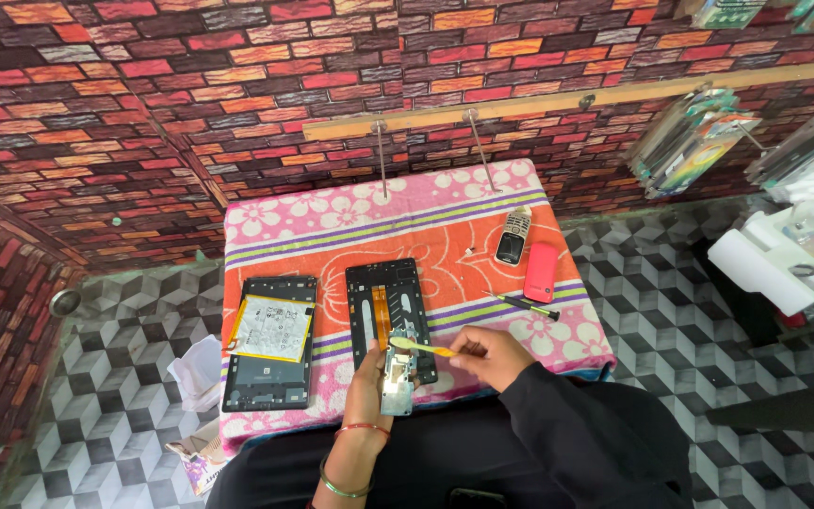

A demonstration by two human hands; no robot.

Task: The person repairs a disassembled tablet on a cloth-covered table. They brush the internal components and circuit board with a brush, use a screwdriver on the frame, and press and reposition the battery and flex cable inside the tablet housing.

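A wall papered in red, orange and dark brick pattern stood behind a small bench (577, 325) draped with a pink and orange flowered towel (379, 212), over a floor of grey cube-patterned tiles. Just past the near edge of the towel, the left hand (367, 382) was closed around a small silvery circuit-board assembly (398, 377), gripping it from the side and holding it up off the cloth so its face was turned toward the person. The right hand (488, 353) was pinched shut on a yellow-handled brush (423, 348), which looked like a toothbrush, with its head laid across the top of the board; the raised grip seemingly gave the bristles free access.

Directly behind the board lay a dark tablet frame (390, 316) with an orange flex strip running down it, flat on the towel. To its left lay the opened tablet back (270, 341), its white battery pack (270, 328) facing up. Further right, a screwdriver (525, 304) rested on the cloth near the right hand, within easy reach. Beyond it sat a red phone-shaped case (540, 272) and a small keypad phone (513, 235), set apart from the work. A wooden rail (558, 100) with metal hooks ran along the wall above, packets hanging at its right end. White shelving (774, 259) stood at the far right.
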